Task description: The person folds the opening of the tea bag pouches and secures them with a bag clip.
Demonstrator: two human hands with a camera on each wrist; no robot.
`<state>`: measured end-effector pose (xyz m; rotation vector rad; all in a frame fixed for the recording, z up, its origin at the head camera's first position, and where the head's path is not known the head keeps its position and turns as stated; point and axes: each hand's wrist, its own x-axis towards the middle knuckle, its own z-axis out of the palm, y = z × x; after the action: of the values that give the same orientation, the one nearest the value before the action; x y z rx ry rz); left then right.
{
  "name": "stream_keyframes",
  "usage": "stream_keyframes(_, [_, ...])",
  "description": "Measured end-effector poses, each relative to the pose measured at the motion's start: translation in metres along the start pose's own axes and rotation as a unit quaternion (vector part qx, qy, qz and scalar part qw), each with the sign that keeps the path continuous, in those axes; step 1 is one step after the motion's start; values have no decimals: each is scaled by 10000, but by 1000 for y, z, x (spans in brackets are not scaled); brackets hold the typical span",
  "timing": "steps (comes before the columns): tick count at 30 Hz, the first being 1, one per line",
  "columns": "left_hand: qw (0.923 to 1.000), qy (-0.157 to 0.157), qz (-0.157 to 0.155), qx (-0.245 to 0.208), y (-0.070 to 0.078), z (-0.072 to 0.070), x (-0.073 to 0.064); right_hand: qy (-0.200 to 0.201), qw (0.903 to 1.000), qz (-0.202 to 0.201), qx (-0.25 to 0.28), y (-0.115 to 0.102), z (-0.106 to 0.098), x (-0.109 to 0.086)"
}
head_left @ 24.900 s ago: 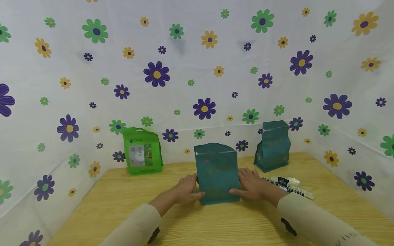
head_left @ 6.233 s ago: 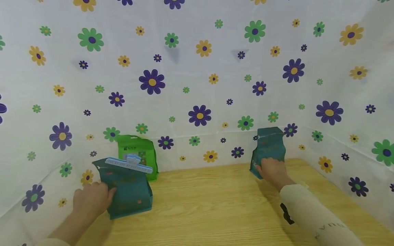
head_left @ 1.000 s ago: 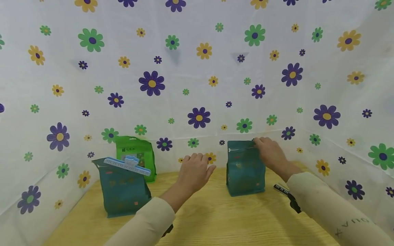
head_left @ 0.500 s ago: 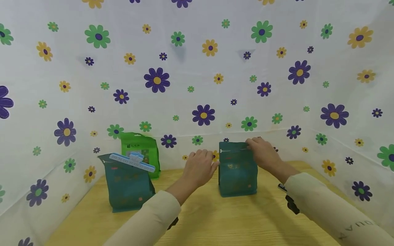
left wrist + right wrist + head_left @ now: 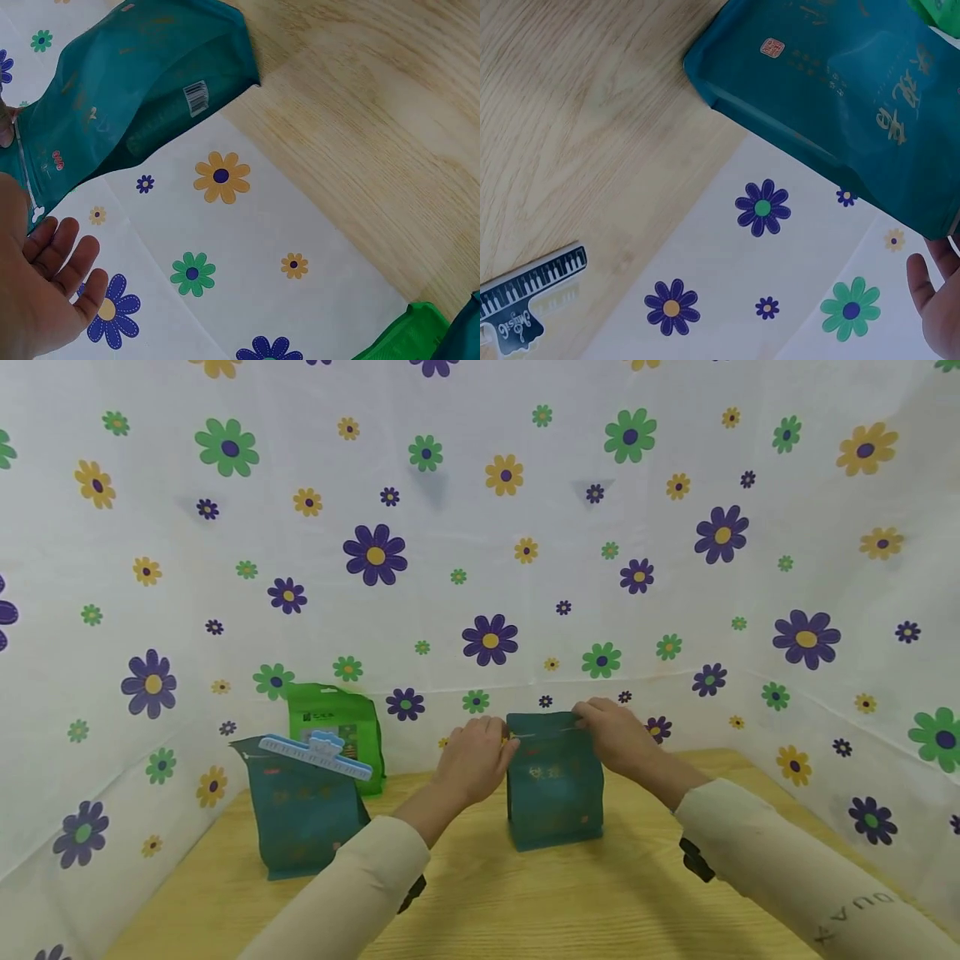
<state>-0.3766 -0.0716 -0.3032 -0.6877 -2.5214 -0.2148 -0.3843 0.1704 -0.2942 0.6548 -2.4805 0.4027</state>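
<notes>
Far left: a clipped teal bag (image 5: 300,827) stands on the bench (image 5: 517,914), a pale blue clip (image 5: 318,754) lying aslant across its top. Just behind it, partly hidden, stands a green bag (image 5: 366,739).

Next, the left hand (image 5: 472,762), at the upper left corner of the centre teal bag (image 5: 555,806). Its thumb reaches the bag's edge; in the left wrist view the other fingers are loosely bent and spread. Cannot tell whether thumb and forefinger pinch the corner or only touch it.

The centre teal bag stands near the middle of the bench, well apart from the clipped one, with no clip on it. At its upper right corner the right hand (image 5: 621,739) pinches the top, thumb to the front face.

Right: a black-and-white clip (image 5: 525,289) lies on the bench, untouched.

Step in hand, as I judge it: steadying and straightening the bag's top. The next move seems to call for a sure hold on both corners with the top edge kept flat, before either hand frees itself for the clip.
</notes>
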Motion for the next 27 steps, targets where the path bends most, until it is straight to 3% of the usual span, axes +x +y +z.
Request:
stream_keyframes(12, [9987,95,126,-482,-13,-12,-7,-166,9988,-374,264,-16,-1,1])
stream_keyframes(19, [9971,-170,154,-722,-19,-25,-19,-302,9968,-580,463,-27,-5,-2])
stream_keyframes(27, [9947,-368,330,-900,-27,-36,-32,-361,9916,-1096,587,-33,-3,-8])
